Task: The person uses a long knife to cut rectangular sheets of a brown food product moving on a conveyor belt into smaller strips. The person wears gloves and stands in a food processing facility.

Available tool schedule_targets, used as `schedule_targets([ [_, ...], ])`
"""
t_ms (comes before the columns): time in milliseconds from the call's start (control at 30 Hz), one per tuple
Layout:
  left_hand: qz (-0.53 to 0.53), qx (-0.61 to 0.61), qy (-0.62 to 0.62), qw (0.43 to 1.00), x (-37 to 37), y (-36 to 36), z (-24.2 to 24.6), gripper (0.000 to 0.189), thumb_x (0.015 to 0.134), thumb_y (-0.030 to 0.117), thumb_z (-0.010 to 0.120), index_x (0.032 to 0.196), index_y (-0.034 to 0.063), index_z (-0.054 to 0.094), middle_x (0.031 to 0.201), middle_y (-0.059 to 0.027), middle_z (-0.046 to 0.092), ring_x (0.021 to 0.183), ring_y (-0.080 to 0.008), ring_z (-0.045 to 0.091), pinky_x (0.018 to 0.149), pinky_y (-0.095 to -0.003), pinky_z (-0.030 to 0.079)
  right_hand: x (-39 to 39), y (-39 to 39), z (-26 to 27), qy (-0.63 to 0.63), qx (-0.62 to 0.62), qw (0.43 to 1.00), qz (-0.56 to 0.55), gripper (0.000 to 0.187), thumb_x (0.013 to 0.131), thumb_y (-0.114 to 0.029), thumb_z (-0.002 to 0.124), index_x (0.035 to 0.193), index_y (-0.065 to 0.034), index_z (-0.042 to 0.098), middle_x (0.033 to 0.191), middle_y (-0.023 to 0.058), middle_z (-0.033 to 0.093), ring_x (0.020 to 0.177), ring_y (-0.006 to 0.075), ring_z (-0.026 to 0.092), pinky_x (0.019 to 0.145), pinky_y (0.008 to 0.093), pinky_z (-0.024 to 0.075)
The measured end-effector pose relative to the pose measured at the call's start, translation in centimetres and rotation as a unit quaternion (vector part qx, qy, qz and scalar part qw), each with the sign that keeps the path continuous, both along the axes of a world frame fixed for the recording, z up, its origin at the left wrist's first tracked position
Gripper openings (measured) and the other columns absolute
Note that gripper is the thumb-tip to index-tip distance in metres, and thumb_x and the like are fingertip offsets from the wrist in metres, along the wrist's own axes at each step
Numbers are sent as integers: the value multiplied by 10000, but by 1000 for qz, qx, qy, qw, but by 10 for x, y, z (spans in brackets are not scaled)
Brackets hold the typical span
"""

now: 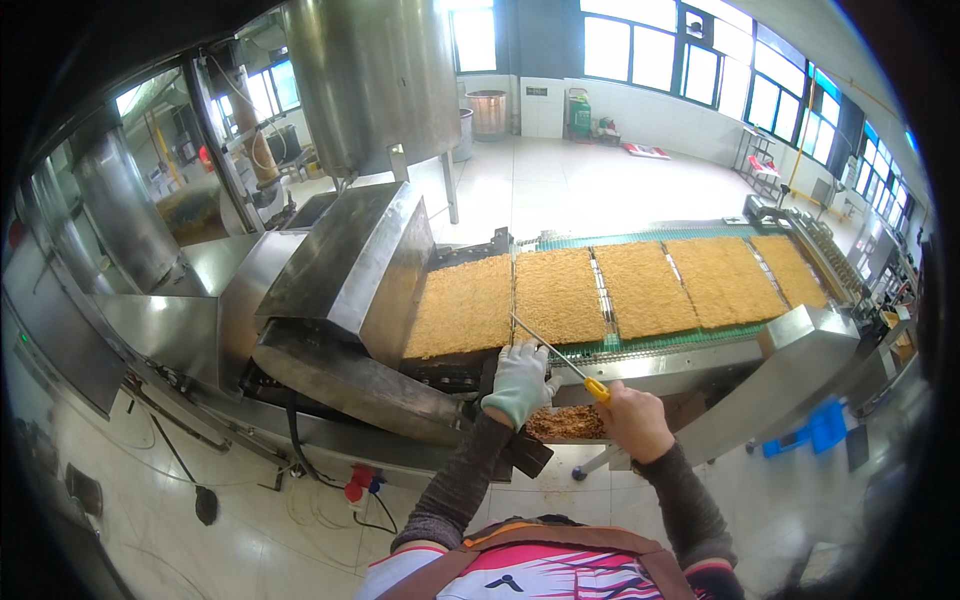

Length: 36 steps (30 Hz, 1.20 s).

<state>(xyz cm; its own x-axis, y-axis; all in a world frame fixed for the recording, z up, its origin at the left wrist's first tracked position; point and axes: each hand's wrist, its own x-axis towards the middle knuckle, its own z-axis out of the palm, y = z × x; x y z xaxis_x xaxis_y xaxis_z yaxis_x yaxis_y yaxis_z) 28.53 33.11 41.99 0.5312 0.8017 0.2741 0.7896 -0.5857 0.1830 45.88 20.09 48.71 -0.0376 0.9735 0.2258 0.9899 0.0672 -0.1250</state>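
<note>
In my right hand, which is bare, is the yellow handle of a long thin metal tool, possibly a screwdriver. Its shaft slants up and left, with the tip at the gap between two golden-brown grain slabs. My left hand wears a white and pale green glove. It rests at the conveyor's near edge, fingertips by the front of the gap and thumb apart; its palm side is hidden. The left slab comes out from under a steel hood. Right of the gap, another slab lies on the green conveyor belt.
More slabs continue rightward along the belt. Loose brown crumbs fill a tray below my hands. A steel housing slopes at the right. A large steel tank stands behind the hood. Red and blue plugs with cables are low at the left.
</note>
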Motion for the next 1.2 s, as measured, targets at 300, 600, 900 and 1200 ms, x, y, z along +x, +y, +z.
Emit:
schedule_targets([
  [300, -63, -7, -23, 998, -20, -47, 24, 646, 882, 456, 605, 1299, -29, 513, 1382, -234, 468, 1314, -418, 400, 1112, -483, 286, -10, 13, 7, -19, -14, 1000, 19, 276, 874, -279, 639, 812, -28, 542, 642, 134, 644, 602, 304, 662, 543, 400, 512],
  [600, -165, -82, -176, 967, -35, -82, 4, 553, 868, 332, 676, 1275, -15, 536, 1360, -231, 481, 1300, -399, 420, 1080, -457, 352, -8, 17, 8, 6, -18, 1000, -3, 266, 877, -262, 628, 831, -13, 547, 656, 158, 645, 623, 334, 658, 578, 424, 516],
  [900, -222, -119, -233, 939, -25, -96, -16, 487, 846, 246, 694, 1245, 3, 556, 1287, -203, 527, 1192, -372, 500, 1005, -431, 425, -24, 37, -4, 7, -26, 999, 43, 265, 892, -261, 615, 846, -10, 547, 654, 141, 651, 620, 310, 673, 543, 411, 522],
  [1200, -262, -200, -159, 931, -25, -118, -4, 497, 891, 310, 638, 1247, -26, 549, 1273, -209, 551, 1182, -364, 522, 1018, -420, 419, -28, 66, -8, 1, -22, 999, 33, 273, 878, -267, 626, 840, -6, 558, 692, 150, 663, 651, 318, 675, 599, 424, 527],
])
